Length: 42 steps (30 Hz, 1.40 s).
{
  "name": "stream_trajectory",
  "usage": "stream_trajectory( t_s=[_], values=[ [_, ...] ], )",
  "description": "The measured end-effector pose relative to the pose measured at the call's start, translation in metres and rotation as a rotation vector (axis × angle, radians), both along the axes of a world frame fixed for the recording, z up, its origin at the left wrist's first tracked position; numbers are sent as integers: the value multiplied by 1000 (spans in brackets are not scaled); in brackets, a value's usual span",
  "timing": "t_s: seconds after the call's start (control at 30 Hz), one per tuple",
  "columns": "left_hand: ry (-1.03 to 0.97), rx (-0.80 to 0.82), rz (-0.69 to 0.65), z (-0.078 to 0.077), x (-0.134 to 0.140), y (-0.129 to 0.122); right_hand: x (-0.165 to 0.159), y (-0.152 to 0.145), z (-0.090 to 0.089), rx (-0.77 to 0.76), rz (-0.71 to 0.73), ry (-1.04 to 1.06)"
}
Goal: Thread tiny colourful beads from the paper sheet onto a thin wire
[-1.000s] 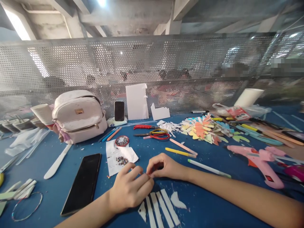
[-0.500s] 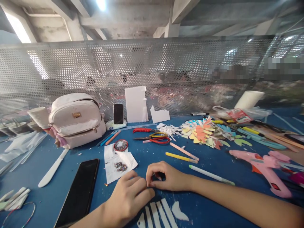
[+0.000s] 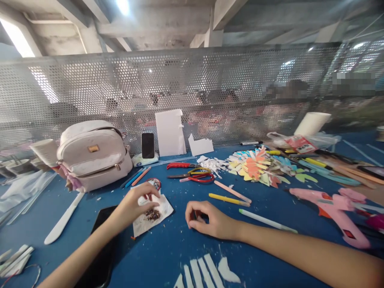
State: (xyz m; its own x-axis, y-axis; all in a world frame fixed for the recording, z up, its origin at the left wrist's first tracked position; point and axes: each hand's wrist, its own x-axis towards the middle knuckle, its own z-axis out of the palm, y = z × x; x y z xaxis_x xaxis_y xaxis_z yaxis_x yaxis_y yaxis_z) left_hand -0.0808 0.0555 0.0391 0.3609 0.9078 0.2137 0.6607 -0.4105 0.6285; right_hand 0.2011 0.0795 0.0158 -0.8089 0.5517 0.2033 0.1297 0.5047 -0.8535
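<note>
My left hand (image 3: 138,203) hovers over a white paper sheet (image 3: 141,229), its thumb and fingers parted above a pile of small dark multicoloured beads (image 3: 153,215). Just behind its fingers, a small round red-rimmed dish (image 3: 157,183) of similar beads is partly covered. On the blue table rests my right hand (image 3: 210,220), fingers curled and pressed toward the thumb; whatever is between them is hidden. In front of both hands lie several white cut strips (image 3: 201,272) side by side, with a white tail-shaped piece (image 3: 228,271) to their right.
A black phone (image 3: 100,256) lies under my left forearm. Scissors (image 3: 195,175), a yellow marker (image 3: 228,199) and a green-capped marker (image 3: 267,221) lie beyond my hands. A pink glue gun (image 3: 333,208) is at right, a pale backpack (image 3: 96,160) back left, paper scraps (image 3: 255,166) behind.
My left hand has left my right hand and moved left and away from me, over the beads, with its fingers opening. My right hand has stayed almost in place.
</note>
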Motion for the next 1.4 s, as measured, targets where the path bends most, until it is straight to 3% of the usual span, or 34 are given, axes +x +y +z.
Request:
stream_trajectory(
  t_s=[0.1, 0.2, 0.57, 1.4],
  values=[
    [67, -52, 26, -4, -29, 15, 0, 1, -3, 16, 7, 7],
    [117, -140, -18, -9, -40, 19, -1, 1, -5, 29, 23, 18],
    [188, -216, -135, -7, -34, 16, -1, 1, -6, 46, 56, 13],
    [296, -153, -49, -5, -27, 13, -1, 1, -7, 78, 65, 5]
  ],
)
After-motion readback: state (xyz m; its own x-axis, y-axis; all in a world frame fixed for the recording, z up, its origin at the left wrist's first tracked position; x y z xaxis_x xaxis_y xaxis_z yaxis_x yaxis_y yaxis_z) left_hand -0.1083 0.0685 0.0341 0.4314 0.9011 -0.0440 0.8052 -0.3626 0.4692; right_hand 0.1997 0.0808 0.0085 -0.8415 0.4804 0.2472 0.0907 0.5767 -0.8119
